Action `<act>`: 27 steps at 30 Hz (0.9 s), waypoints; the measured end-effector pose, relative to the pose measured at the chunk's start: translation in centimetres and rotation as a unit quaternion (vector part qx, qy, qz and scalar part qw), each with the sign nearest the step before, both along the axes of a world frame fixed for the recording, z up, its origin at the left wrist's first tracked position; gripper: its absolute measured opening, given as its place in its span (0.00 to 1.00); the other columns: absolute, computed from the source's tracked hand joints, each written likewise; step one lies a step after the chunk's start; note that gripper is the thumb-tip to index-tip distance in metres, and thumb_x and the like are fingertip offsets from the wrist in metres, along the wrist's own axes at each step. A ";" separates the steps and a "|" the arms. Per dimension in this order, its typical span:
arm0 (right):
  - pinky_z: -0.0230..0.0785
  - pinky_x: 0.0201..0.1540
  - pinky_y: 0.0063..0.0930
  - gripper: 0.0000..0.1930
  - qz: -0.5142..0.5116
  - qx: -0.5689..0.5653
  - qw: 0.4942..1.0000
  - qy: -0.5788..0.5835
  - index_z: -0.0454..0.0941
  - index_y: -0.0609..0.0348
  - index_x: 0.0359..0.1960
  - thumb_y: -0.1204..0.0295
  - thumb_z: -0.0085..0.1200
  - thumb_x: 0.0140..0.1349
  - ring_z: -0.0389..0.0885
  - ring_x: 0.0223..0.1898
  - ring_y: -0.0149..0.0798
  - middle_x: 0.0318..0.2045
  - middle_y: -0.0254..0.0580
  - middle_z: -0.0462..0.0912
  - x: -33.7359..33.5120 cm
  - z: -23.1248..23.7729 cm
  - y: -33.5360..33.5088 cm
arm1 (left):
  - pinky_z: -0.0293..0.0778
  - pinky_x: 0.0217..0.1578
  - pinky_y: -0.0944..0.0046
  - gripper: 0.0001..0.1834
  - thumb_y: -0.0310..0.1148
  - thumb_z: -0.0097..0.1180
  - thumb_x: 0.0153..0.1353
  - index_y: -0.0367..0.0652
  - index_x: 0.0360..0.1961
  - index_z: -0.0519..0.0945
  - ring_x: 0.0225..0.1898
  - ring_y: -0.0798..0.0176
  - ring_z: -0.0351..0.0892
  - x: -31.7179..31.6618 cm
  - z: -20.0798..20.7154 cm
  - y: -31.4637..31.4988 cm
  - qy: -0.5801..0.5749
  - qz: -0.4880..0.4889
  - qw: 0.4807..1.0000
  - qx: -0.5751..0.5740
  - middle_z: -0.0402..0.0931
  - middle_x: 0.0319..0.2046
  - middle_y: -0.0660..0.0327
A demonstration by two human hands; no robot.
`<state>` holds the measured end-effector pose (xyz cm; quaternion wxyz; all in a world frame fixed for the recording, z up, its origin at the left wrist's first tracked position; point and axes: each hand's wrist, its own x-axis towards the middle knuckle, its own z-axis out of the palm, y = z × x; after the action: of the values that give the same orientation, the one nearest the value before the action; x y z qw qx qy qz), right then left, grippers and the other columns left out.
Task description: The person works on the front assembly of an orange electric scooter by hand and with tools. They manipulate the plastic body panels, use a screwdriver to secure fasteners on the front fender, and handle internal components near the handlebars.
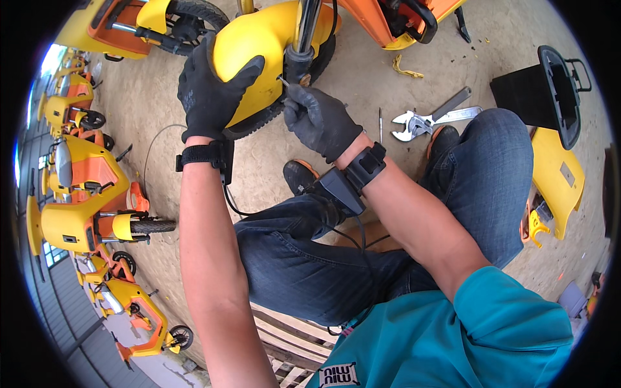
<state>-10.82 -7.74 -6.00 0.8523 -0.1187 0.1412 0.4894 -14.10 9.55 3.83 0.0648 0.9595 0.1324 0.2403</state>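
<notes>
My left hand (217, 90), in a black glove, grips a yellow front fender (252, 45), its thumb lying across the side. The fender sits over a black tyre (255, 121), beside a dark fork leg (299, 55). My right hand (320, 119), gloved too, is closed with thumb and fingers pinched on a thin metal piece (283, 81). Its tip meets the fender's side near the fork; the rest is hidden in the glove, so its kind cannot be told.
Two adjustable wrenches (420, 123) and a thin rod-like tool (380, 125) lie on the floor at right. Beyond are a black bin (530, 94) and a yellow panel (561, 171). Several yellow-orange scooters (71, 213) line the left. An orange body (388, 22) stands ahead.
</notes>
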 end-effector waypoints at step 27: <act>0.71 0.37 0.22 0.08 -0.029 0.037 0.998 -0.049 0.74 0.59 0.42 0.67 0.49 0.72 0.73 0.31 0.29 0.31 0.35 0.74 0.3 -1.3 -0.3 | 0.69 0.58 0.47 0.47 0.62 0.69 0.47 0.44 0.61 0.70 0.58 0.44 0.73 0.1 0.0 0.1 0.018 0.014 1.000 0.008 0.74 0.56 0.49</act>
<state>-10.50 -8.09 -7.29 0.8757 -0.1072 0.0841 0.4633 -14.01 9.61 3.85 0.0510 0.9621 0.1448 0.2253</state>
